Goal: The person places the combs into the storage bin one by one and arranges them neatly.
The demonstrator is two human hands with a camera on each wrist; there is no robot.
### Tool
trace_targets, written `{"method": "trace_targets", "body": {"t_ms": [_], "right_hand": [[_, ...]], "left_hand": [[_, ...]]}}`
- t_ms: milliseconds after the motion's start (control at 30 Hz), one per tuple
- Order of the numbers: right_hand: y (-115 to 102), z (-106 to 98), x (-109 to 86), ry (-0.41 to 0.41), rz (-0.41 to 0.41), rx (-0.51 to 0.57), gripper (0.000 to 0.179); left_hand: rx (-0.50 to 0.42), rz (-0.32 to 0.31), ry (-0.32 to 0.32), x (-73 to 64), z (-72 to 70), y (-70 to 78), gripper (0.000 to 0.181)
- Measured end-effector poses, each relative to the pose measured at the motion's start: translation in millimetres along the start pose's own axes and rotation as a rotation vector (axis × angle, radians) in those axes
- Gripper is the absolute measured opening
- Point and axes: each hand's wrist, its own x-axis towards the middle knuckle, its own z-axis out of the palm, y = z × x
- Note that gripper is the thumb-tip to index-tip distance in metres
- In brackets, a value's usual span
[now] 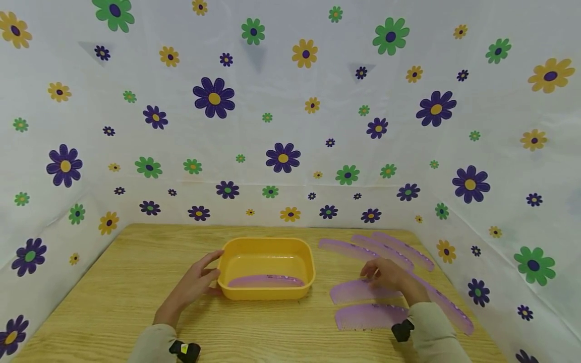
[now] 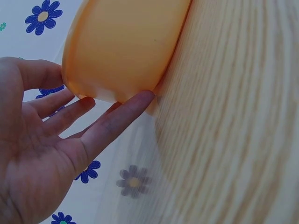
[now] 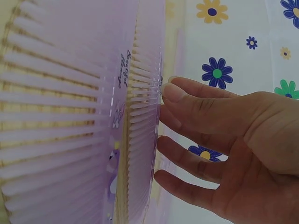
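Observation:
A yellow plastic basin [image 1: 268,293] stands on the table with one purple comb [image 1: 265,281] lying in it. My left hand [image 1: 196,282] touches the basin's left end; in the left wrist view its fingers spread against the orange-looking wall [image 2: 126,51]. To the right, my right hand [image 1: 388,276] is over a purple comb [image 1: 349,291] lying flat. In the right wrist view, its loosely bent fingertips meet the edge of a translucent comb [image 3: 142,154], without visibly closing round it. Another comb [image 1: 369,316] lies nearer me, its right end by the right wrist.
Further combs lie at the back right, among them one comb [image 1: 349,248] and another comb [image 1: 404,250]. One more comb [image 1: 454,310] slants beyond the right forearm. Flowered white sheeting [image 1: 254,136] encloses the wooden table [image 1: 122,282] at the back and sides.

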Motion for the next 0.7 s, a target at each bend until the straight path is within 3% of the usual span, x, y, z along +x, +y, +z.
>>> {"method": "trace_targets", "body": {"t_ms": [400, 700], "right_hand": [[5.2, 3.2, 0.9, 0.006, 0.028, -0.001, 0.022], [16.8, 3.3, 4.0, -0.04, -0.077, 0.03, 0.022]], "left_hand": [[0.001, -0.009, 0.001, -0.1, 0.1, -1.3, 0.058], [-0.006, -0.014, -0.002, -0.5, 0.0, -0.7, 0.057]]}}
